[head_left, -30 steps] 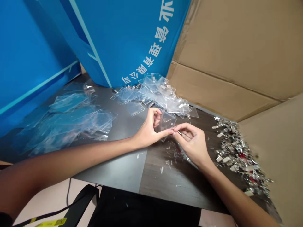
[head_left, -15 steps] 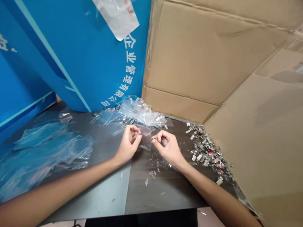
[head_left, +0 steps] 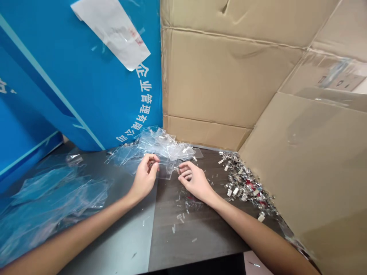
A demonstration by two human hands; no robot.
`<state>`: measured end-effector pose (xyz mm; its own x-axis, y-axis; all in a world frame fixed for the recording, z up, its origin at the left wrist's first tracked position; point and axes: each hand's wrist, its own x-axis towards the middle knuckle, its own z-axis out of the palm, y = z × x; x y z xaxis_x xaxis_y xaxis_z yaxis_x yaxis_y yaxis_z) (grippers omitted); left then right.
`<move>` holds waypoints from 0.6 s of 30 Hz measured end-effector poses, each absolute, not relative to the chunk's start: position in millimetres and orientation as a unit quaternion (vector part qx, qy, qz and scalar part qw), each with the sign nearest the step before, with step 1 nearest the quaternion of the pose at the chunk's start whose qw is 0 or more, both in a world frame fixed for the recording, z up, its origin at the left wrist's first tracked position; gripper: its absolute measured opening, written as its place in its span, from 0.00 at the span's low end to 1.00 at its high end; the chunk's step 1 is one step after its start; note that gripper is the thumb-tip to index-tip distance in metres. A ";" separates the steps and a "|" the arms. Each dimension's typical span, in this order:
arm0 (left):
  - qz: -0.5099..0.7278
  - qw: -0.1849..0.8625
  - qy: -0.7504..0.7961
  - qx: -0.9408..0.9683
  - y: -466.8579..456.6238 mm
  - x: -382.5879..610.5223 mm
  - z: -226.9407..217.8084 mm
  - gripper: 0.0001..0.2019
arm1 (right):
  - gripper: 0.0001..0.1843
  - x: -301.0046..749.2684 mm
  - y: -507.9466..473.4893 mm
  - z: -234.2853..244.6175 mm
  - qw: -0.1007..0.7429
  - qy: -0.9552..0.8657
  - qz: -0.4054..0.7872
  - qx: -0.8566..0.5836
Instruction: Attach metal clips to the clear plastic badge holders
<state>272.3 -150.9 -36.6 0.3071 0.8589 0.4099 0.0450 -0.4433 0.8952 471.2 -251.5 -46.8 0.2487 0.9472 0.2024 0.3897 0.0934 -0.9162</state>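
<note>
My left hand (head_left: pixel 145 176) pinches a clear plastic badge sleeve (head_left: pixel 165 175) by its left side, just in front of a heap of similar sleeves (head_left: pixel 156 141). To the right of the sleeve is my right hand (head_left: pixel 195 181), its thumb and forefinger apart. A small shiny clip (head_left: pixel 175 168) shows at the sleeve's upper right, close to the right fingertips; whether they touch it is hard to make out. Small clear strips (head_left: pixel 179 216) lie scattered on the dark table below the hands.
Flat clear sleeves (head_left: pixel 63 194) are piled at left. A long heap of metal clips (head_left: pixel 246 183) runs along the right side, against a cardboard wall (head_left: pixel 309 152). Behind the table (head_left: pixel 172 244) stand a blue panel (head_left: pixel 114 103) and more cardboard.
My right thumb and forefinger have parted from their pinch, and the clip now shows at the sleeve. The left hand still holds the sleeve. The camera view has shifted.
</note>
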 end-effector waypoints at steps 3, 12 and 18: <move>0.491 0.362 0.362 0.705 -119.2 270.8 -4.0 0.07 | 0.13 484.8 -244.7 -40.9 0.468 -0.532 0.229 -0.667; 0.471 0.269 0.460 0.703 -15.9 297.5 60.6 0.27 | 0.08 537.2 -234.2 -21.2 0.397 -0.483 0.123 -0.771; 0.377 0.172 0.485 0.771 -15.9 285.7 48.5 0.30 | 0.10 546.9 -236.4 -13.7 0.269 -0.469 0.068 -0.839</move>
<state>285.7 -15.9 48.5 0.2468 0.8761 0.4142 0.6175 -0.4715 0.6295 546.9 -236.4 -13.7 0.5512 0.8229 0.1379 0.7494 -0.4157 -0.5153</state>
